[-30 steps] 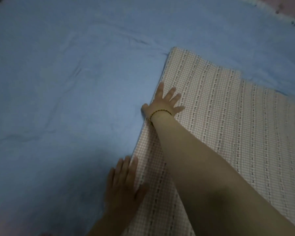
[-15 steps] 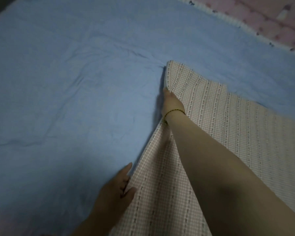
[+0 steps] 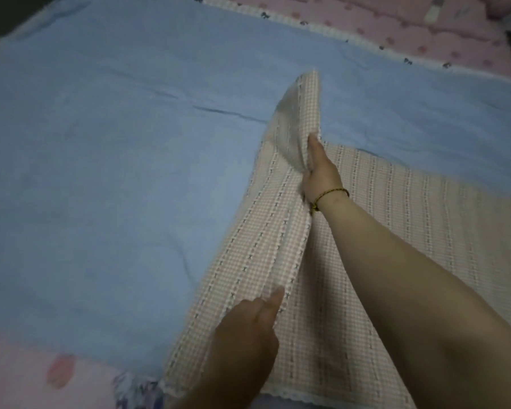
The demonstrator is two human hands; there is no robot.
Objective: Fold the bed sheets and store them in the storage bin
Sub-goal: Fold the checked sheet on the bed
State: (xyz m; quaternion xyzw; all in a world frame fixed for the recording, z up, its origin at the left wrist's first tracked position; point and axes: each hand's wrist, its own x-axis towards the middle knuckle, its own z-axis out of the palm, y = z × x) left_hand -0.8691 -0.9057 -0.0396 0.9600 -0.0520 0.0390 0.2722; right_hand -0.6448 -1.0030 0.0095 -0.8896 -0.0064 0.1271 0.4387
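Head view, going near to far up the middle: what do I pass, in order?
left hand → right hand gripping the cloth → lifted corner of the checked sheet → blue sheet → pink bedding at the far edge

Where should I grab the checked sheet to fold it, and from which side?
Grab the checked sheet along its long left edge, next to the blue sheet. Come from the blue side: that edge is free and raised, while the rest lies flat with nothing to pinch. The right hand grips it at the far end; the left hand is at the near end.
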